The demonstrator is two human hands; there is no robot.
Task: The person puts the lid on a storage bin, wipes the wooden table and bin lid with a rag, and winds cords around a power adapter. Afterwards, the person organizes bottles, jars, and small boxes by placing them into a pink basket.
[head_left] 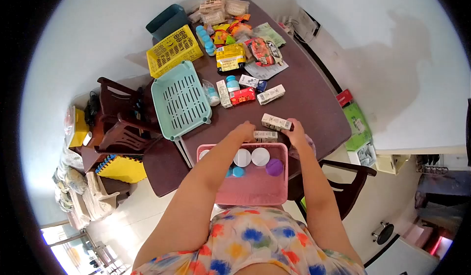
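Observation:
My left hand (244, 131) is closed at the left end of a small white carton (265, 136), just beyond the far rim of the pink basket (252, 198). My right hand (296, 135) grips the right end of another white carton (276, 122), tilted slightly above the first. Inside the basket are round white lids (260, 156), a purple lid (274, 167) and blue lids (238, 171) of upright containers. Farther off on the table lie a white carton (271, 94), a red pack (242, 96) and a blue-capped bottle (232, 83).
On the brown table (314, 103) stand a mint slotted basket (181, 101), a yellow basket (174, 51) and a dark green bin (167, 22). Snack bags (230, 58) pile up at the far end. Chairs (343, 187) stand at both sides.

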